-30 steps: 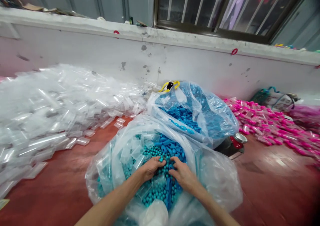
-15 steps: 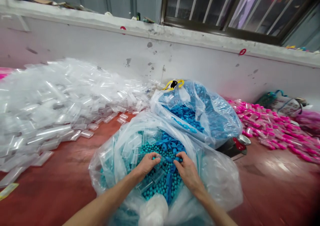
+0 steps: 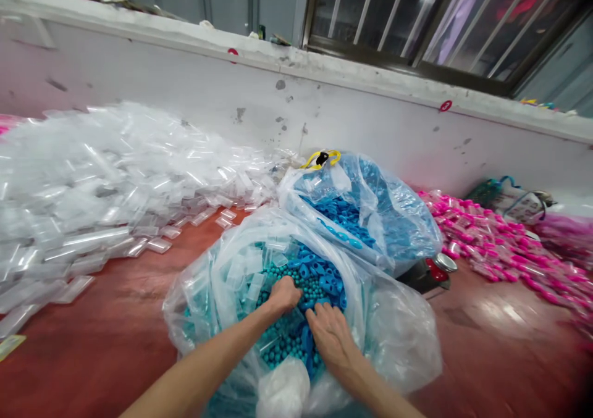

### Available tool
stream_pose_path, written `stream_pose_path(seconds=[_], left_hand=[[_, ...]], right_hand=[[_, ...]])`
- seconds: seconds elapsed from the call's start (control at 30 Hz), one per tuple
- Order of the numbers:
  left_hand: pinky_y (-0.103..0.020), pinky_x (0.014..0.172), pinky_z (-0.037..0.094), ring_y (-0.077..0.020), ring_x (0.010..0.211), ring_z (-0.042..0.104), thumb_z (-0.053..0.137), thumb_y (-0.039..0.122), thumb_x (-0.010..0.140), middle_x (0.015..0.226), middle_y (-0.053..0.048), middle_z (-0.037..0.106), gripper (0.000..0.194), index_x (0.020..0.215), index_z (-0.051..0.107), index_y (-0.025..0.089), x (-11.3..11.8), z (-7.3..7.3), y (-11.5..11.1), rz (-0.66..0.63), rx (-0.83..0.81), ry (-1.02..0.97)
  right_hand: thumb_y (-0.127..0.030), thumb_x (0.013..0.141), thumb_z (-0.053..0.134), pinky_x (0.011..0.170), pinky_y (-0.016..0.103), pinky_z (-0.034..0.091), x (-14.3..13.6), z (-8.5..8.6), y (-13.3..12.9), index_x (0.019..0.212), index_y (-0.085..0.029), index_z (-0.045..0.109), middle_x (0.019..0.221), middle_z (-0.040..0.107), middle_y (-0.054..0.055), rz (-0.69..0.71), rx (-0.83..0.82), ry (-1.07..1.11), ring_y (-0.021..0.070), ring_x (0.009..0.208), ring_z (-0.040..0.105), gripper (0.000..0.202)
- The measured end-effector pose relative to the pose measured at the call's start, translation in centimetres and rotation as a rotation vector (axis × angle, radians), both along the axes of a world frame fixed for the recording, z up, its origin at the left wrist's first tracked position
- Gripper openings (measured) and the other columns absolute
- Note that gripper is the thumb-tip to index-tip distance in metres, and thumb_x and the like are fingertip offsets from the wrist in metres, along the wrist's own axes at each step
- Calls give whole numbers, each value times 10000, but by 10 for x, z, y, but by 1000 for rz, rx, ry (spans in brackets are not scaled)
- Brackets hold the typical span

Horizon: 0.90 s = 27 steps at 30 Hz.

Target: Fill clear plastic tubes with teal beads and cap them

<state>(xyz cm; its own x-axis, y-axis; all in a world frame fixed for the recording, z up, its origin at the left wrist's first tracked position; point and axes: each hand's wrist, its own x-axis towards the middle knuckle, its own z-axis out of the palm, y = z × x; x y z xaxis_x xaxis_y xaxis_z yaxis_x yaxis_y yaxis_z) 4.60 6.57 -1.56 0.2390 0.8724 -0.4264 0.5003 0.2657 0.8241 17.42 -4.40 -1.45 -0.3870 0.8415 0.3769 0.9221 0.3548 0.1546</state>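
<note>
In front of me a clear plastic bag stands wide, holding teal beads, blue plastic pieces with holes and clear plastic tubes or sleeves. My left hand is closed in a fist over the beads, its fingertips turned away from view. Close beside it, my right hand has its fingers bent down together at the blue pieces. Whatever is between the fingers of either hand is hidden. A knotted white bulge of plastic sits at the bag's near edge.
Behind is a second bag of blue pieces, with a yellow-handled tool at its rim. Clear sleeves are heaped left on the red tabletop. Pink pieces lie right, near a metal-capped jar. A wall runs behind.
My left hand has turned over from a fingertip pinch into a fist, knuckles up. My right hand has moved slightly left and nearer to me, fingers now pointing down. The view has shifted slightly.
</note>
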Motion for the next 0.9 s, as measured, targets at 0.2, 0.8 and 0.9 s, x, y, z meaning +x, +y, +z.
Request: stream_pose_path(seconds=[0.2,0.8,0.9], left_hand=[[-207,464,328,-83,448,408,662,359,573,476,73,418,262,627,488,171,-5,-1,0,47,-165,-455],[-176,390,315,-81,418,503,600,494,638,581,54,550,409,852,432,189,-28,34,-41,5,-41,-543],[-165,354,308,-66,381,485,613,453,634,587,56,534,411,890,453,175,-27,37,-48,35,-111,-558]], right_hand=[[-112,822,349,650,271,405,4,25,10,852,-187,530,750,602,42,-47,-412,291,177,724,565,199],[-224,857,343,616,242,377,9,57,29,979,-171,512,783,636,65,-195,-556,691,184,734,593,215],[-258,874,315,720,276,396,10,56,29,1142,-170,453,982,623,110,-131,-569,697,210,900,582,314]])
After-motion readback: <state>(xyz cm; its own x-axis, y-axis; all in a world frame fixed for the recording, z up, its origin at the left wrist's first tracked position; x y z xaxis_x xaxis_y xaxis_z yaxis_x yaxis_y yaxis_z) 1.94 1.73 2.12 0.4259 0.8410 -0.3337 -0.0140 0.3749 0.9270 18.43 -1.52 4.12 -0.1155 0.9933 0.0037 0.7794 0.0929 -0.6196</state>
